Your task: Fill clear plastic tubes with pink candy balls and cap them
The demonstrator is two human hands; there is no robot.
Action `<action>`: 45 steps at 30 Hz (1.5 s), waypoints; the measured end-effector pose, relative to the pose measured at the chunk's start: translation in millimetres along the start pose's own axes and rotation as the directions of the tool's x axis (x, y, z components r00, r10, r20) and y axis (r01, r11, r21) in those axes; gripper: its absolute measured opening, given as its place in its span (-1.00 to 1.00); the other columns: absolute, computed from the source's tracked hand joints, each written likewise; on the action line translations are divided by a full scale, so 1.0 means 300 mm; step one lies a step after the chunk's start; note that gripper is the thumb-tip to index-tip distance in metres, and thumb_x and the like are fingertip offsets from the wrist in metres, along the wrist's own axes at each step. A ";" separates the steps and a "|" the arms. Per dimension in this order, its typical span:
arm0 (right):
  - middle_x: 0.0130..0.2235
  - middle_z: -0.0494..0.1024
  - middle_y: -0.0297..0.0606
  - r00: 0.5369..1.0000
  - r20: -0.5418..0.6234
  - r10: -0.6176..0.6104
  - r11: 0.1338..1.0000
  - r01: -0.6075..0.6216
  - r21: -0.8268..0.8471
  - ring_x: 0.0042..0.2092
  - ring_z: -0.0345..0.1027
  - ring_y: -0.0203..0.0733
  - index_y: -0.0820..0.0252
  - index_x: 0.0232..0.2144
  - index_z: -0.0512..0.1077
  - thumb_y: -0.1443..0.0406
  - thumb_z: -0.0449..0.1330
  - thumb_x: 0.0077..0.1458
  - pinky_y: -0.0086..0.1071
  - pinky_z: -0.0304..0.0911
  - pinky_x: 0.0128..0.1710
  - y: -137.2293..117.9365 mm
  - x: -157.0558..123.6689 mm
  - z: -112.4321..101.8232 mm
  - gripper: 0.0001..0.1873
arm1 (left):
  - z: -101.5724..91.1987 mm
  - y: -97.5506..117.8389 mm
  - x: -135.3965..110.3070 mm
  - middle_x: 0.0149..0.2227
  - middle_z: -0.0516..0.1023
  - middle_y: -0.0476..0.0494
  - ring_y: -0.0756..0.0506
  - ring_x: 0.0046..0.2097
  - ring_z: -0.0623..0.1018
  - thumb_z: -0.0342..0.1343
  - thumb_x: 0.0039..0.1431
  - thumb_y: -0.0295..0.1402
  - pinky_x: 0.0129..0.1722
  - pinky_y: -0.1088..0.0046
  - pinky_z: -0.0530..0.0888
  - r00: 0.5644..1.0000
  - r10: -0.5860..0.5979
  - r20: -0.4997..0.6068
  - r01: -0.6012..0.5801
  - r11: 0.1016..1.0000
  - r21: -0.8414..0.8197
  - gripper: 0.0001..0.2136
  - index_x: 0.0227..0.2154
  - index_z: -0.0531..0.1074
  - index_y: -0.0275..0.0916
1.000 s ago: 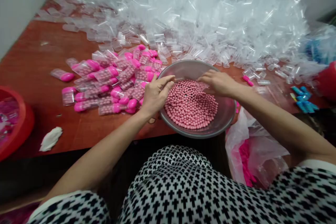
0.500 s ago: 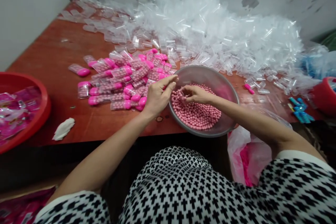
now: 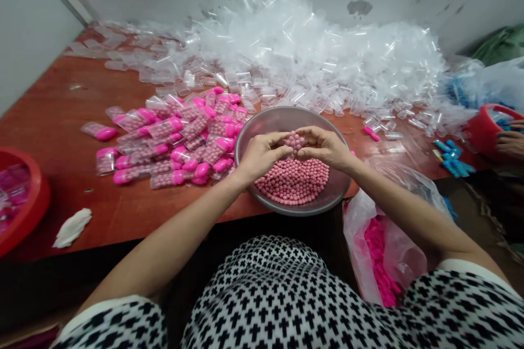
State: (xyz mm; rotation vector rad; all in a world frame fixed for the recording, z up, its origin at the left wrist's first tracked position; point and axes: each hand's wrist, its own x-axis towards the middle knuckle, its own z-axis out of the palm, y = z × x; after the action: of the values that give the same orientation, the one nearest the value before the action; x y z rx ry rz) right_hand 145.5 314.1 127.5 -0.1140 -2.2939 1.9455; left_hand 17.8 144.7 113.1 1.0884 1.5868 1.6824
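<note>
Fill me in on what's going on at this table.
A person's left hand and right hand together hold a clump of pink beads, perhaps inside a clear container, above a gray bowl holding loose beads. Left of it lie bead-filled containers with pink caps; behind is a heap of clear plastic pieces. At far right, another person's hand is by a red bucket.

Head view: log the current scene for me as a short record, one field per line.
Left hand: pinches a bead cluster over the bowl
Right hand: pinches the same bead cluster
Container around it: cannot tell
Bowl: gray, with loose pink beads
Left of bowl: bead-filled clear tubes, pink caps
Behind bowl: heap of clear containers
Far right: blue pieces, red basket, another person's hand
</note>
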 end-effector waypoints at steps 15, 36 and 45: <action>-0.26 0.57 -0.26 0.974 0.095 -0.208 0.922 0.227 -0.315 -0.27 0.44 -0.27 0.24 -0.14 0.44 0.14 0.34 0.09 -0.41 0.33 -0.26 0.042 -0.043 -0.060 -0.64 | 0.024 -0.001 0.014 -0.16 0.69 -0.21 -0.23 -0.13 0.64 0.43 -0.17 -0.18 -0.02 0.22 0.55 0.987 -0.135 0.085 0.135 0.991 0.005 -0.56 -0.18 0.67 -0.26; -0.32 0.54 -0.21 0.951 0.229 -0.207 0.507 0.304 -0.806 -0.35 0.32 -0.25 0.23 -0.19 0.35 0.30 0.00 0.34 -0.41 0.07 -0.36 0.040 -0.097 -0.006 -0.85 | 0.014 0.002 -0.002 -0.11 0.68 -0.21 -0.28 -0.07 0.63 0.32 -0.02 0.01 0.02 0.16 0.54 0.982 -0.151 0.112 0.108 0.941 0.320 -0.59 -0.18 0.65 -0.16; -0.26 0.62 -0.17 0.951 0.288 -0.110 0.469 0.306 -0.829 -0.34 0.39 -0.21 0.25 -0.18 0.42 0.26 0.12 0.27 -0.38 0.06 -0.42 0.006 -0.136 -0.040 -0.83 | 0.018 0.013 0.007 -0.10 0.68 -0.18 -0.31 -0.04 0.62 0.31 -0.03 0.08 0.07 0.08 0.53 0.978 -0.177 0.112 0.123 0.919 0.374 -0.60 -0.21 0.67 -0.05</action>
State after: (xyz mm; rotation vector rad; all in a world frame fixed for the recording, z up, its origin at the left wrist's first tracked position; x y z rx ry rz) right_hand 187.6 320.4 125.7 0.2775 -3.0039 0.5029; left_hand 22.0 148.7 117.1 1.2004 1.8834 1.2061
